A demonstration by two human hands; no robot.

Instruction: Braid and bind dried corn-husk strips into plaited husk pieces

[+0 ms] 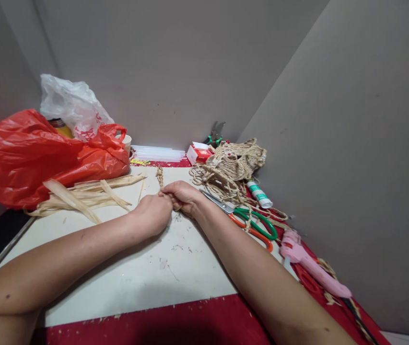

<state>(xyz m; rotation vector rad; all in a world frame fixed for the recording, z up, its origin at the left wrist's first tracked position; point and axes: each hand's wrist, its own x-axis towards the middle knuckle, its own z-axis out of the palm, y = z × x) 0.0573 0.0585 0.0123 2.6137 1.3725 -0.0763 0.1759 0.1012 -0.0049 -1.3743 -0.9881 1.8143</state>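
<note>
A short braided piece of straw cord (159,177) stands out above my two hands, which meet over the white board (146,278). My left hand (154,213) is closed in a fist, with its fingertips at the cord's lower end. Pressed against it, my right hand (181,195) pinches the same cord between thumb and fingers. Most of what lies inside the grip is hidden by the hands. To the left lie flat dried husk strips (78,201). Scissors (251,223) with green and orange handles rest beside my right wrist.
A red plastic bag (46,153) and a white bag (71,103) sit at the left. Clear glue sticks (159,153), a small red box (199,152), pruners (216,134) and coiled cord (235,165) line the back. A pink glue gun (312,263) lies on the right.
</note>
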